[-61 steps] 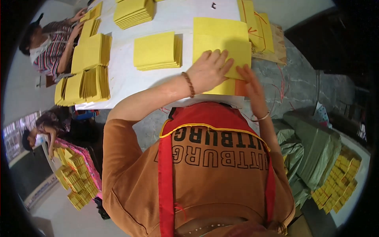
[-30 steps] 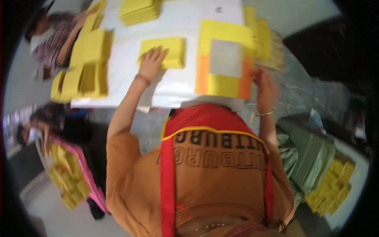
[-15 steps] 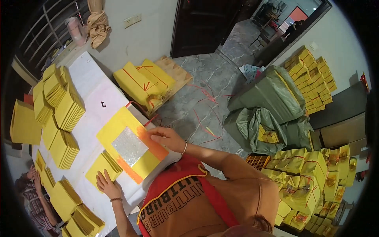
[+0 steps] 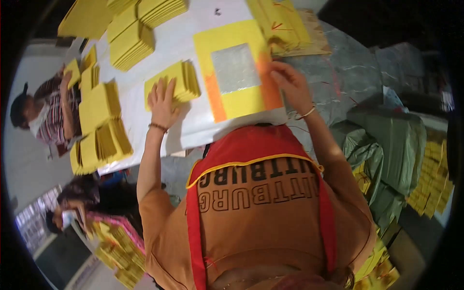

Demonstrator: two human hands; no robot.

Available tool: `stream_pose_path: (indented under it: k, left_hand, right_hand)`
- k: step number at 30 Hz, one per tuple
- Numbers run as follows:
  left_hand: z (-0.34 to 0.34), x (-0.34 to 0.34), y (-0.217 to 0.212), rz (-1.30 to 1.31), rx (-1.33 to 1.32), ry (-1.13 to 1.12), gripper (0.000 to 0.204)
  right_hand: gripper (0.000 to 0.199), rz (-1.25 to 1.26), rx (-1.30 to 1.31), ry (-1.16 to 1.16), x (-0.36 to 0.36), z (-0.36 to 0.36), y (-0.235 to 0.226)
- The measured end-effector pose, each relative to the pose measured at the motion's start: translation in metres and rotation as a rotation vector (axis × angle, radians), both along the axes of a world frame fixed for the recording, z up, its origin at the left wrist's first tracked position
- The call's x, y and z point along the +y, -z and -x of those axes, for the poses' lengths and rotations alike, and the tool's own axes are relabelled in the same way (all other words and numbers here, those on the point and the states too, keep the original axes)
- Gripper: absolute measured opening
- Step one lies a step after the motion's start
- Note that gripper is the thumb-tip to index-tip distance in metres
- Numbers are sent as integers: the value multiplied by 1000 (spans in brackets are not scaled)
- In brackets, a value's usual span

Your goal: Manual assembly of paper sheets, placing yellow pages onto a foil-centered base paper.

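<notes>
My left hand (image 4: 163, 104) lies with its fingers spread on a small stack of folded yellow paper (image 4: 186, 79) on the white-covered table. To the right of that stack is a large yellow paper sheet (image 4: 241, 105), with a silver square in its middle and orange bands at two sides. My right hand (image 4: 293, 89) is at the sheet's right edge by an orange band, fingers loosely bent and apart. It does not appear to grip anything; its fingertips are slightly blurred.
Folded yellow stacks (image 4: 130, 46) line the table's far and left sides. Tied yellow bundles (image 4: 285, 21) lie beyond its right edge. Green sacks (image 4: 386, 140) stand on the right. One person (image 4: 55, 108) handles yellow paper across the table; another (image 4: 77, 198) bends over yellow bundles at lower left.
The view has swung round, so the table now lies ahead of me and more of the left side shows. Both hands keep their places, left on the stack, right at the sheet's edge.
</notes>
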State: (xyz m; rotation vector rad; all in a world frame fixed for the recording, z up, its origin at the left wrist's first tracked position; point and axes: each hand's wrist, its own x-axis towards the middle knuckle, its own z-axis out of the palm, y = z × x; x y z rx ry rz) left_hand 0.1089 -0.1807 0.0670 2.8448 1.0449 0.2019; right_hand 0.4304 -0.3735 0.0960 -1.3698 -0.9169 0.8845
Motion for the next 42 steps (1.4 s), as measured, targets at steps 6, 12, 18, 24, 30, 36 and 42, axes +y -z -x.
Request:
stream_pose_path:
  k: [6,12,18,24,30,36,42]
  left_hand:
    - [-57,-59,-83,18,-343,245,47]
    - [-89,-95,-86,17,-200,529,44]
    - [-98,-85,-89,152,-310,603,26]
    - [-104,-81,-95,353,-339,585,11]
    - [-104,-70,-97,812,-315,346,9]
    - [-109,-55,-91,1155,-327,212,13]
    - [-112,-52,-88,1215,-314,216,9]
  right_hand:
    - [29,-3,-30,44,3,7,4]
    - [27,12,-283,59,2,15,-11]
    - [22,-117,-442,26,6,8,-5]
    - [14,-44,-277,-66,7,1,-4]
    - [24,-58,-187,-71,7,0,-6]
    - [24,-30,-161,-69,8,1,-7]
    - [25,-54,-105,-76,7,-1,-2]
